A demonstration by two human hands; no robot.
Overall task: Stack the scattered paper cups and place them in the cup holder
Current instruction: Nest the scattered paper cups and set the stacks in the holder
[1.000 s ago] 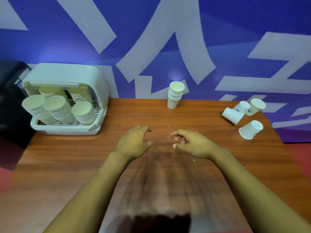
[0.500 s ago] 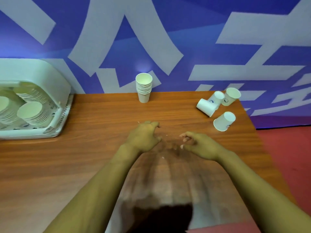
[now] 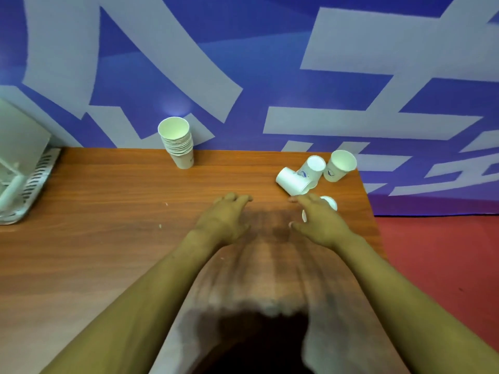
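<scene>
A stack of white paper cups [image 3: 178, 143] stands upright at the table's back edge. Three loose cups lie tipped at the back right: one on its side [image 3: 293, 182], one behind it [image 3: 313, 168], one near the corner [image 3: 339, 165]. A further cup [image 3: 330, 204] lies just under my right hand [image 3: 321, 222], mostly hidden; the fingers are spread over it and I cannot tell if they touch. My left hand [image 3: 226, 217] hovers open over the wood, holding nothing. The white cup holder [image 3: 24, 168] shows only partly at the left edge.
The wooden table [image 3: 108, 211] ends at its right edge near the loose cups, with red floor [image 3: 437, 265] beyond. A blue and white wall runs behind the table. Small white crumbs dot the wood.
The view has swung right, so the cup holder has slid almost out of frame. My right hand has moved right and forward onto the nearest fallen cup. My left hand followed slightly.
</scene>
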